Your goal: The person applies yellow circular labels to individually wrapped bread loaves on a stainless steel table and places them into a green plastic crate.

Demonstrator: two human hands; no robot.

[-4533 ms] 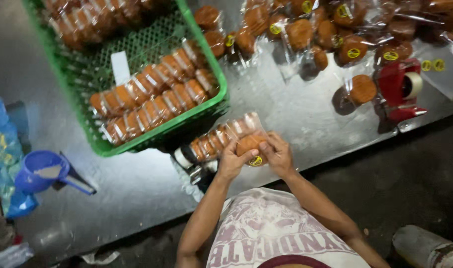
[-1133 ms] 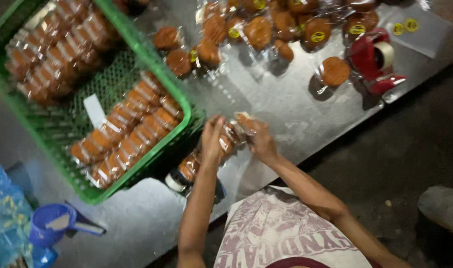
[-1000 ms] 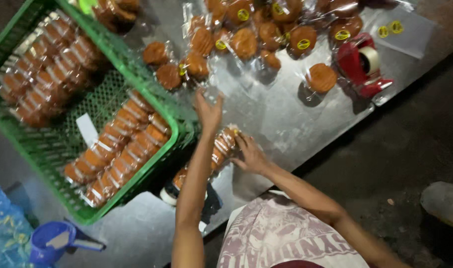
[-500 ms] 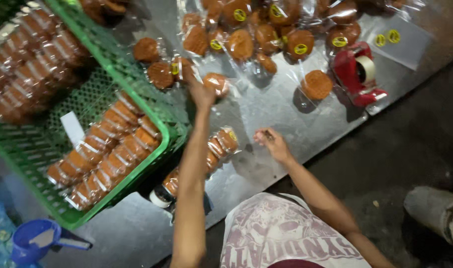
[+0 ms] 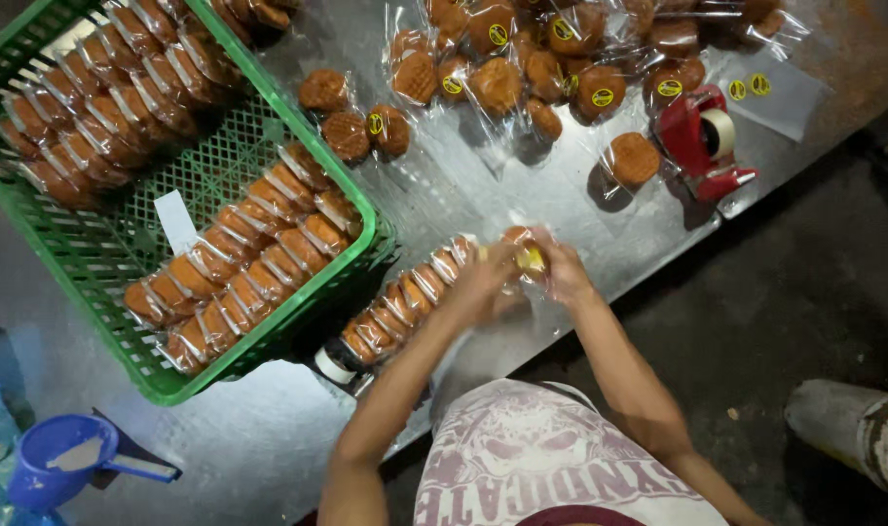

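Observation:
Both hands meet over the metal table [image 5: 463, 195] near its front edge. My left hand [image 5: 483, 282] and my right hand [image 5: 561, 273] together hold one wrapped round brown cookie [image 5: 522, 251] with a yellow sticker. It sits at the right end of a row of wrapped cookies [image 5: 405, 302] lying on the table. Loose wrapped cookies [image 5: 502, 68] with yellow stickers are spread across the far side of the table.
A green plastic crate [image 5: 103, 273] at the left holds rows of wrapped cookies. A red tape dispenser [image 5: 702, 141] and a sheet of yellow stickers [image 5: 765, 93] lie at the right. A blue scoop [image 5: 64, 468] sits at the lower left. Dark floor lies to the right.
My left hand reached to the far pile, took a wrapped cookie and brought it back. Both hands now hold it at the end of the row.

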